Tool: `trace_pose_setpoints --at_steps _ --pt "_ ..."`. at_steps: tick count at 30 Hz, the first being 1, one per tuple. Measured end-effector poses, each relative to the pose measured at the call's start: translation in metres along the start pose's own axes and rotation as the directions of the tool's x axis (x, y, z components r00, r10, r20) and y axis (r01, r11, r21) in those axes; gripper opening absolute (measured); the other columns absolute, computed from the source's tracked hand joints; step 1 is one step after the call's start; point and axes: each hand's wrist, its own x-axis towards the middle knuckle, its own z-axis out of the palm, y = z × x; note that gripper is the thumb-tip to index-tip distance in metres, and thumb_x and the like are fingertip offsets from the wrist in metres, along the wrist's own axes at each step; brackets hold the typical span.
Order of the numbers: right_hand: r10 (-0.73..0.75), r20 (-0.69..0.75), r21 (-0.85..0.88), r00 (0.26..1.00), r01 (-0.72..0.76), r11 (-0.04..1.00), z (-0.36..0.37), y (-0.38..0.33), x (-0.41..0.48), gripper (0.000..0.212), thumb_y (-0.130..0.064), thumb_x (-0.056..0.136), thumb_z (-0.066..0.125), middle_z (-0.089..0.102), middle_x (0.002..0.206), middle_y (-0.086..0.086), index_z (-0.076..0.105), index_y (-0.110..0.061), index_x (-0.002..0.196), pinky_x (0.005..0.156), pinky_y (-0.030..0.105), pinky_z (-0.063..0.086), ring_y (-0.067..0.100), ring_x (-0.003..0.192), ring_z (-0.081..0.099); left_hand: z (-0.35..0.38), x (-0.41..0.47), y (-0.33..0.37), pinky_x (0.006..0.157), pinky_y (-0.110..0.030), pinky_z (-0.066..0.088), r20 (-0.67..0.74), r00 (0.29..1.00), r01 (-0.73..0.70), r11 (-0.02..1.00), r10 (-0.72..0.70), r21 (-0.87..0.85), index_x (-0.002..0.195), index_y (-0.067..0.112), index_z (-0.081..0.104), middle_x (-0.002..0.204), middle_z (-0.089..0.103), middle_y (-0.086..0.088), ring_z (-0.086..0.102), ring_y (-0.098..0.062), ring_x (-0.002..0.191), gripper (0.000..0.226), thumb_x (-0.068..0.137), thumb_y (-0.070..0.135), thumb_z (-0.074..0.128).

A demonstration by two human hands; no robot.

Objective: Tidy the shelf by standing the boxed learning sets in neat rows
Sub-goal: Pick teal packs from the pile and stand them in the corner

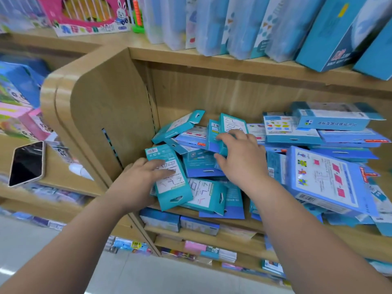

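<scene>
Several small teal and blue boxed learning sets lie jumbled flat on the wooden shelf [212, 98]. My left hand [140, 179] holds a teal box [169, 187] at the pile's front left, fingers across its printed face. My right hand [239, 153] grips two upright teal boxes [229, 126] in the middle of the heap, thumb at the front. A larger blue box [326, 179] leans on the pile to the right. More blue boxes [331, 117] are stacked flat at the back right.
The shelf's curved wooden side panel [101, 115] stands left of my left hand. A phone [27, 162] lies on the neighbouring shelf at the left. Tall blue boxes [275, 24] stand in a row on the shelf above. Lower shelves hold more boxes [180, 223].
</scene>
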Motion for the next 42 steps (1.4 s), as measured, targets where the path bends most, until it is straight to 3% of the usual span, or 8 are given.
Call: trace_pose_setpoints --at_steps 7,18,24,29,31,34,39,42 --pt "-0.112 -0.080 0.009 0.990 0.113 0.994 0.001 0.011 -0.008 0.051 -0.027 0.085 0.071 0.053 0.133 -0.010 0.052 -0.038 0.131 0.089 0.044 0.040 0.025 0.121 0.045 0.015 0.003 -0.002 0.119 -0.047 0.027 -0.040 0.996 -0.081 0.987 0.076 -0.135 0.148 0.039 0.038 0.160 0.030 0.006 0.027 -0.019 0.148 0.089 0.071 0.045 0.083" --pt "-0.172 -0.355 0.104 0.919 0.222 0.970 -0.002 0.013 -0.014 0.046 0.000 0.073 0.075 0.070 0.113 0.011 0.068 -0.006 0.119 0.093 0.045 0.051 0.038 0.104 0.061 0.026 -0.006 -0.006 0.116 -0.042 0.032 -0.318 0.947 -0.173 0.902 0.042 -0.396 0.132 0.032 0.060 0.146 0.052 0.005 0.040 -0.021 0.140 0.060 0.079 0.013 0.080" --pt "-0.108 -0.453 0.211 0.885 0.224 0.951 -0.016 0.010 -0.026 0.039 -0.003 0.086 0.068 0.067 0.118 0.007 0.065 -0.009 0.124 0.100 0.027 0.036 0.029 0.112 0.057 -0.005 -0.012 0.008 0.104 -0.047 0.043 -0.396 0.917 -0.205 0.908 0.048 -0.365 0.122 0.033 0.061 0.131 0.061 0.012 0.053 -0.010 0.124 0.034 0.088 0.038 0.061" --pt "0.070 -0.540 0.475 0.839 0.235 0.848 -0.042 0.000 -0.030 0.017 -0.013 0.095 0.061 0.059 0.106 0.002 0.061 -0.013 0.112 0.088 0.009 0.036 0.006 0.096 0.047 -0.039 -0.021 0.019 0.077 -0.028 0.057 -0.337 0.922 -0.079 0.758 -0.191 -0.647 0.124 0.037 0.056 0.111 0.065 0.021 0.061 0.005 0.100 0.035 0.091 0.051 0.056" --pt "0.264 -0.448 0.704 0.854 0.154 0.693 -0.044 -0.004 -0.029 0.009 -0.026 0.096 0.060 0.062 0.099 0.000 0.057 -0.024 0.104 0.086 0.028 0.049 0.015 0.089 0.055 -0.051 -0.022 0.024 0.070 -0.031 0.059 -0.355 0.892 -0.069 0.691 -0.281 -0.719 0.120 0.035 0.059 0.104 0.067 0.021 0.064 0.005 0.094 0.032 0.091 0.046 0.057" --pt "0.457 -0.201 0.954 0.866 0.067 0.294 -0.043 -0.014 -0.029 0.006 -0.036 0.093 0.059 0.071 0.101 -0.002 0.056 -0.032 0.098 0.088 0.057 0.055 0.023 0.097 0.069 -0.065 -0.018 0.033 0.068 -0.042 0.060 -0.365 0.836 -0.073 0.576 -0.410 -0.814 0.110 0.036 0.062 0.094 0.070 0.017 0.068 -0.001 0.084 0.015 0.095 0.036 0.060" --pt "0.471 0.112 0.962 0.875 0.023 -0.273 -0.043 -0.022 -0.033 0.013 -0.013 0.103 0.051 0.073 0.114 0.006 0.055 -0.013 0.115 0.087 0.043 0.058 0.018 0.105 0.071 -0.082 -0.008 0.043 0.072 -0.050 0.060 -0.315 0.761 -0.081 0.398 -0.567 -0.914 0.105 0.034 0.063 0.098 0.073 0.013 0.072 -0.009 0.087 0.009 0.098 0.038 0.058" --pt "0.417 0.168 0.920 0.893 0.009 -0.391 -0.041 -0.024 -0.038 0.026 -0.010 0.102 0.052 0.072 0.118 0.004 0.051 -0.011 0.128 0.092 0.042 0.056 0.017 0.107 0.071 -0.095 -0.006 0.053 0.074 -0.045 0.062 -0.235 0.717 -0.171 0.161 -0.657 -0.972 0.108 0.023 0.065 0.099 0.075 0.006 0.074 -0.015 0.089 0.013 0.101 0.029 0.056"
